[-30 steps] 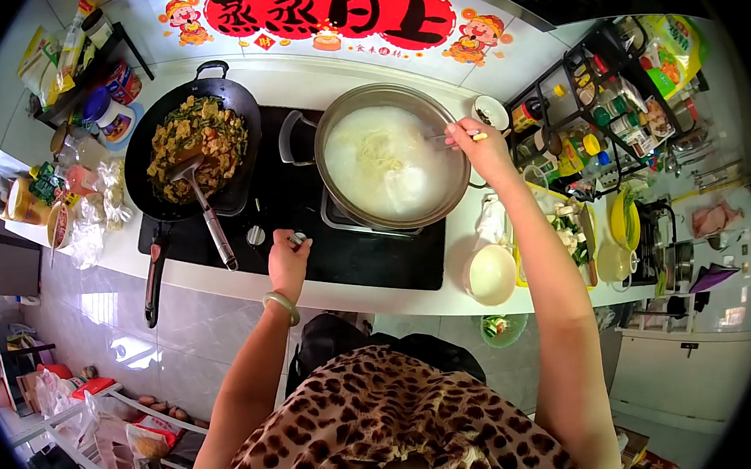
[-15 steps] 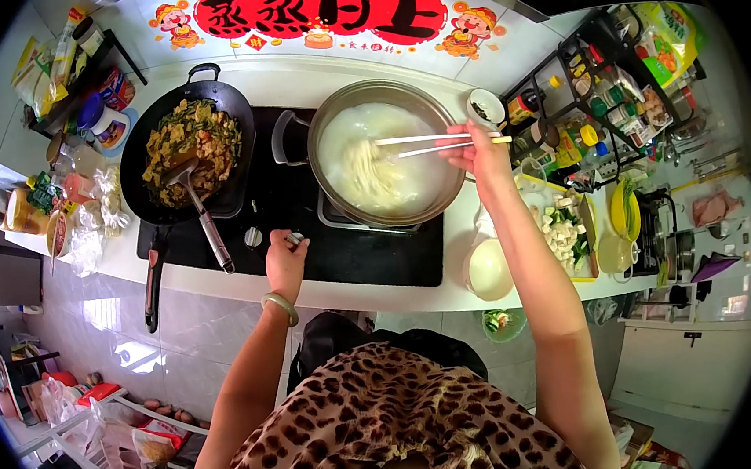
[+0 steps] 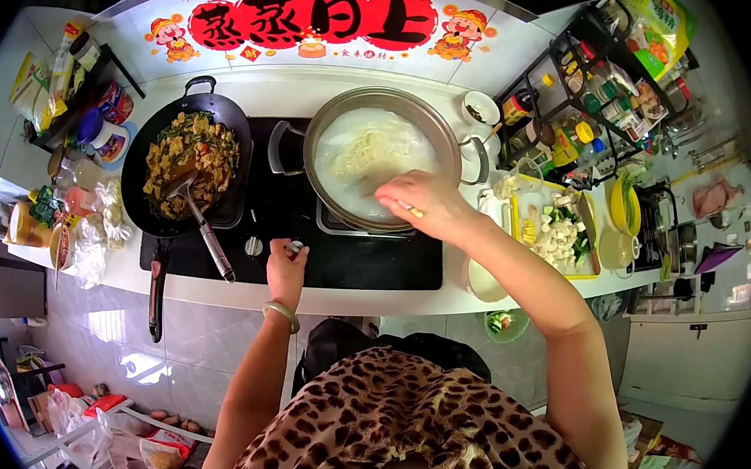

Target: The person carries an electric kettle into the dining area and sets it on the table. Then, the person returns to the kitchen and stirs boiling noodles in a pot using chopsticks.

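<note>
My right hand point(image 3: 420, 203) is closed on the chopsticks point(image 3: 410, 208) over the near side of a steel pot point(image 3: 318, 173); only a short end of them shows clearly. Pale noodles point(image 3: 378, 149) lie in cloudy, whitish water in the pot. At the front of the black stove point(image 3: 378, 261), my left hand point(image 3: 286, 263) has its fingers closed around a stove knob point(image 3: 295, 248). To the left, a black wok point(image 3: 136, 156) holds cooked food point(image 3: 201, 153) with a metal spatula point(image 3: 208, 234) resting in it.
A yellow-edged tray point(image 3: 564, 274) with chopped vegetables lies right of the pot, beside a pale bowl point(image 3: 483, 281). A small white bowl point(image 3: 481, 108) and a black bottle rack point(image 3: 592, 134) stand behind. The wok handle point(image 3: 156, 296) juts past the counter's front edge.
My right hand has moved from the pot's right rim to its near side, bringing the chopsticks with it. The noodles, lifted half a second ago, are back down. My left hand stays at the knob.
</note>
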The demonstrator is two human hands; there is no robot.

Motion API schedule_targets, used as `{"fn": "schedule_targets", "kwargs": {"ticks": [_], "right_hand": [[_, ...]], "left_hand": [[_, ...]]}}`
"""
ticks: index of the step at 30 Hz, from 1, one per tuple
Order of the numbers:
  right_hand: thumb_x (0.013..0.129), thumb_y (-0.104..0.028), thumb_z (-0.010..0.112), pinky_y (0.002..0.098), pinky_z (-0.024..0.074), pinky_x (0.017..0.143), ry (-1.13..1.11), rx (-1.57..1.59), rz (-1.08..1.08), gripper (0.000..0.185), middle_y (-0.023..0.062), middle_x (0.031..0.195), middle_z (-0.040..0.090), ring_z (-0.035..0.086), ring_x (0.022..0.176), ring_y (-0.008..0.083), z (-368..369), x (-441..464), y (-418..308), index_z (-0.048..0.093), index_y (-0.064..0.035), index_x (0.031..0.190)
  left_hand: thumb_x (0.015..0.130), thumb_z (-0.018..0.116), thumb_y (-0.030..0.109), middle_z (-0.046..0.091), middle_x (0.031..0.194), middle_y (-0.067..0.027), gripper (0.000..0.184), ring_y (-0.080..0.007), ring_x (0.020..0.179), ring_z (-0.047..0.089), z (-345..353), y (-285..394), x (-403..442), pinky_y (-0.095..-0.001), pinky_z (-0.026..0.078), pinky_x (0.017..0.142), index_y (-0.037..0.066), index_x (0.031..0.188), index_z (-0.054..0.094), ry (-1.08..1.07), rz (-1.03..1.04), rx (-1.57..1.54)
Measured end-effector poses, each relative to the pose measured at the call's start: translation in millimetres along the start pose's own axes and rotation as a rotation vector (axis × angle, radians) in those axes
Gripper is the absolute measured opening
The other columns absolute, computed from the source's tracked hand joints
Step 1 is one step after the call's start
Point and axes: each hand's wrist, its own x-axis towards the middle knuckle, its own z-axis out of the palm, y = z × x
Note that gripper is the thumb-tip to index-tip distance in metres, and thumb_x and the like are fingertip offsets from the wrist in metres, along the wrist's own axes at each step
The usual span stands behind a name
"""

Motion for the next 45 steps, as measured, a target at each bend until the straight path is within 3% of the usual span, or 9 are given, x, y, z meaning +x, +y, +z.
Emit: {"fn": "schedule_targets", "kwargs": {"ticks": [5, 12, 21, 26, 30, 33, 36, 39, 45], "right_hand": [[0.088, -0.019, 0.059, 0.0380, 0.0510, 0.073, 0.258, -0.136, 0.014, 0.015, 0.0097, 0.093, 0.067, 0.062, 0.085, 0.0299, -30, -4, 12, 0.065, -0.0083, 0.096], [0.090, -0.025, 0.059, 0.0350, 0.0504, 0.070, 0.381, 0.037, 0.417, 0.020, 0.0113, 0.089, 0.069, 0.065, 0.077, 0.0275, -25, 6, 55, 0.066, -0.0080, 0.098], [0.096, -0.030, 0.050, 0.0228, 0.0490, 0.063, 0.373, 0.840, 0.703, 0.032, 0.0077, 0.077, 0.069, 0.065, 0.067, 0.0123, 5, 27, 67, 0.064, -0.0013, 0.092], [0.097, -0.031, 0.047, 0.0242, 0.0516, 0.066, 0.276, 0.999, 0.780, 0.034, 0.0133, 0.088, 0.070, 0.067, 0.072, 0.0157, 16, 32, 55, 0.064, -0.0017, 0.098], [0.096, -0.032, 0.048, 0.0243, 0.0501, 0.067, 0.511, 1.203, 0.776, 0.033, 0.0119, 0.086, 0.070, 0.066, 0.072, 0.0137, -1, 20, 42, 0.064, -0.0034, 0.097], [0.096, -0.032, 0.049, 0.0240, 0.0494, 0.070, 0.655, 1.017, 0.672, 0.032, 0.0100, 0.086, 0.070, 0.065, 0.075, 0.0126, -19, 13, 27, 0.064, -0.0038, 0.098], [0.095, -0.033, 0.053, 0.0249, 0.0481, 0.072, 0.484, 0.732, 0.458, 0.032, 0.0062, 0.089, 0.069, 0.063, 0.078, 0.0115, -16, 11, -8, 0.064, -0.0030, 0.099], [0.094, -0.025, 0.055, 0.0280, 0.0490, 0.077, 0.270, 0.494, 0.336, 0.022, 0.0070, 0.093, 0.068, 0.064, 0.085, 0.0154, 9, 14, -40, 0.065, -0.0072, 0.104], [0.090, -0.020, 0.056, 0.0381, 0.0506, 0.074, 0.192, 0.069, 0.207, 0.019, 0.0149, 0.094, 0.066, 0.064, 0.085, 0.0322, 16, 7, -26, 0.064, -0.0062, 0.100]], "left_hand": [[0.079, 0.073, 0.019, 0.063, 0.075, -0.0127, 0.039, -0.0292, 0.069, 0.063, -1, 5, -3, -0.0381, 0.048, 0.063, 0.002, 0.105, 0.050, 0.002, -0.031, 0.014], [0.079, 0.073, 0.020, 0.064, 0.076, -0.0128, 0.039, -0.0297, 0.072, 0.064, 0, 1, -1, -0.0386, 0.049, 0.064, 0.003, 0.106, 0.051, -0.001, -0.031, 0.028], [0.079, 0.072, 0.020, 0.064, 0.078, -0.0131, 0.039, -0.0304, 0.072, 0.064, 0, 2, -1, -0.0388, 0.049, 0.064, 0.002, 0.106, 0.050, 0.002, -0.018, 0.033], [0.078, 0.074, 0.018, 0.062, 0.074, -0.0118, 0.038, -0.0282, 0.069, 0.062, 0, 2, -1, -0.0373, 0.048, 0.062, 0.002, 0.104, 0.051, 0.001, -0.011, 0.002], [0.077, 0.074, 0.017, 0.062, 0.072, -0.0103, 0.038, -0.0262, 0.066, 0.061, 1, -1, 1, -0.0363, 0.048, 0.061, 0.002, 0.103, 0.051, -0.002, -0.005, 0.003], [0.077, 0.074, 0.018, 0.061, 0.070, -0.0099, 0.038, -0.0255, 0.064, 0.061, 1, -1, 1, -0.0360, 0.048, 0.059, 0.002, 0.102, 0.051, 0.007, 0.002, -0.002], [0.079, 0.073, 0.012, 0.057, 0.066, -0.0061, 0.034, -0.0142, 0.051, 0.055, 6, -12, 4, -0.0277, 0.046, 0.047, 0.000, 0.102, 0.050, 0.048, 0.121, 0.011], [0.078, 0.073, 0.018, 0.060, 0.068, -0.0096, 0.036, -0.0238, 0.060, 0.060, -3, 11, -2, -0.0352, 0.047, 0.056, 0.001, 0.101, 0.052, -0.012, -0.004, 0.000], [0.079, 0.073, 0.018, 0.060, 0.067, -0.0091, 0.037, -0.0232, 0.058, 0.059, -3, 8, -2, -0.0354, 0.047, 0.055, 0.001, 0.103, 0.051, -0.006, 0.026, -0.010]]}}
